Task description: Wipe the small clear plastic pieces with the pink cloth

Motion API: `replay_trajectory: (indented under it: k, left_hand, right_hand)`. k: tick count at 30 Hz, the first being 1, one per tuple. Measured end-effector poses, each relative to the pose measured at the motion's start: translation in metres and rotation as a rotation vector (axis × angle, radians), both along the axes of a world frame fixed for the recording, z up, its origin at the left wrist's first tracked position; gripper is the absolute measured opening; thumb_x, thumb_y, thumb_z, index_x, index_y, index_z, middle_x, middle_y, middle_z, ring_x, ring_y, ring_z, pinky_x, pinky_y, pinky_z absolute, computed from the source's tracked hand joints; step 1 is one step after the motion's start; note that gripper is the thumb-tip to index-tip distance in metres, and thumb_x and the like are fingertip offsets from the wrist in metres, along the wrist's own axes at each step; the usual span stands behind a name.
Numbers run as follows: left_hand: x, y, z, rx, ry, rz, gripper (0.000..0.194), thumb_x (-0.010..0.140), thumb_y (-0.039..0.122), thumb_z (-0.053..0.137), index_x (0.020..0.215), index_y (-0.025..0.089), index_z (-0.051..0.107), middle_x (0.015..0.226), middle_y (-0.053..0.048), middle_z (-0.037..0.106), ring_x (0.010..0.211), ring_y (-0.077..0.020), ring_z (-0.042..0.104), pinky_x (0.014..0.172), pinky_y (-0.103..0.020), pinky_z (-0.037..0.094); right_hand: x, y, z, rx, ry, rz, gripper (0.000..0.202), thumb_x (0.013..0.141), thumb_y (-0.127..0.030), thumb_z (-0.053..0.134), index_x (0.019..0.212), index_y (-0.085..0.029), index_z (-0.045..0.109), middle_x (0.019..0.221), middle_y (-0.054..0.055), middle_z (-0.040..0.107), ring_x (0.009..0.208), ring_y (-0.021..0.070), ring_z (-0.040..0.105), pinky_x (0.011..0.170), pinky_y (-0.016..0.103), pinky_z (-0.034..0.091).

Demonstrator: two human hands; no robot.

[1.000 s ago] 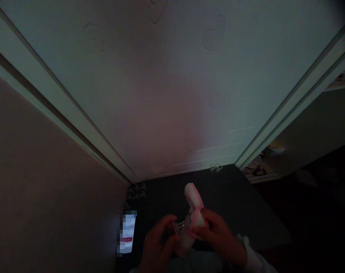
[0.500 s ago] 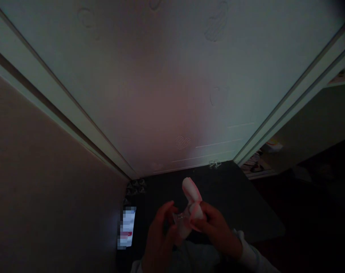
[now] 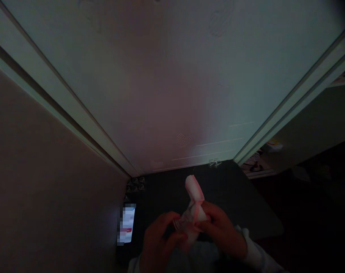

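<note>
A pink-and-white, soft-looking piece of cloth [image 3: 194, 189] stands up between my hands above the dark tabletop, its upper end bent to the left. My right hand [image 3: 222, 231] pinches it at the middle, fingers closed around the folds. On the left side of the cloth, my left hand [image 3: 161, 240] is closed at the edge of a small clear ridged object [image 3: 177, 223], which looks like glass or plastic. The cloth partly covers this clear object, so its full shape is hidden. The picture is dark.
Several small clear objects [image 3: 136, 184] stand at the table's back left corner, and a few more [image 3: 215, 163] at the back right. A lit phone [image 3: 128, 223] lies at the left edge. A pale panel [image 3: 161, 94] rises behind the dark table [image 3: 246, 212]; shelves [image 3: 257, 163] are on the right.
My left fingers have closed in on the clear object and cloth. The cloth has tilted and shifted slightly to the right, with my right hand still holding it.
</note>
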State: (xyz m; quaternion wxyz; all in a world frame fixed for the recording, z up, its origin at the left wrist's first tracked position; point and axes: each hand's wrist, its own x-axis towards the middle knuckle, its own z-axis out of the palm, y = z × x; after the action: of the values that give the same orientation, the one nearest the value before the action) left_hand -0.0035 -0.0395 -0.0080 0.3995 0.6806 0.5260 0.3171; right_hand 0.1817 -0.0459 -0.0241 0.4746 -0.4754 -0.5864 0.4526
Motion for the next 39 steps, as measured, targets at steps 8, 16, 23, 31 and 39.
replay_trajectory:
  k: [8, 16, 23, 31, 39]
  left_hand:
    - [0.005, -0.001, 0.003, -0.232, -0.307, -0.038, 0.006, 0.065, 0.023, 0.059, 0.066, 0.018, 0.059, 0.058, 0.003, 0.056, 0.056, -0.0139, 0.049, 0.054, -0.021, 0.038]
    - [0.006, 0.000, -0.010, -0.428, -0.549, -0.063, 0.048, 0.070, 0.065, 0.058, 0.073, 0.017, 0.055, 0.051, 0.005, 0.050, 0.047, -0.0113, 0.044, 0.048, -0.021, 0.035]
    - [0.009, 0.013, -0.001, -0.408, -0.336, -0.084, 0.060, 0.083, 0.067, 0.032, 0.054, 0.019, 0.053, 0.045, 0.001, 0.052, 0.050, -0.0159, 0.051, 0.060, -0.028, 0.041]
    - [0.003, 0.012, -0.002, -0.075, -0.119, 0.050, 0.041, 0.080, 0.038, 0.058, 0.116, 0.019, 0.055, 0.099, -0.007, 0.067, 0.088, -0.0222, 0.061, 0.078, -0.032, 0.048]
    - [0.000, 0.010, -0.001, 0.064, 0.019, -0.034, 0.023, 0.073, 0.021, 0.065, 0.096, 0.027, 0.069, 0.088, -0.003, 0.073, 0.080, -0.0223, 0.065, 0.073, -0.030, 0.050]
  right_hand:
    - [-0.001, -0.002, 0.008, 0.123, -0.106, -0.036, 0.026, 0.077, -0.031, 0.055, 0.055, -0.020, 0.049, 0.055, -0.003, 0.048, 0.051, 0.0130, 0.045, 0.048, 0.022, 0.038]
    - [-0.003, -0.001, 0.003, 0.255, -0.148, -0.034, 0.030, 0.085, -0.033, 0.052, 0.059, -0.020, 0.055, 0.058, -0.001, 0.057, 0.052, 0.0133, 0.052, 0.050, 0.022, 0.042]
    - [-0.004, -0.001, -0.009, 0.431, -0.210, -0.015, 0.022, 0.088, -0.025, 0.047, 0.073, -0.021, 0.063, 0.073, 0.004, 0.068, 0.070, 0.0179, 0.060, 0.066, 0.026, 0.047]
    - [-0.005, 0.001, -0.019, -0.092, 0.096, -0.202, 0.021, 0.075, -0.035, 0.060, 0.065, -0.017, 0.064, 0.060, 0.000, 0.057, 0.054, 0.0144, 0.048, 0.050, 0.023, 0.040]
    - [-0.009, 0.000, -0.019, -0.242, 0.354, -0.139, 0.039, 0.067, -0.055, 0.067, 0.069, -0.016, 0.063, 0.062, 0.000, 0.053, 0.056, 0.0142, 0.045, 0.052, 0.025, 0.040]
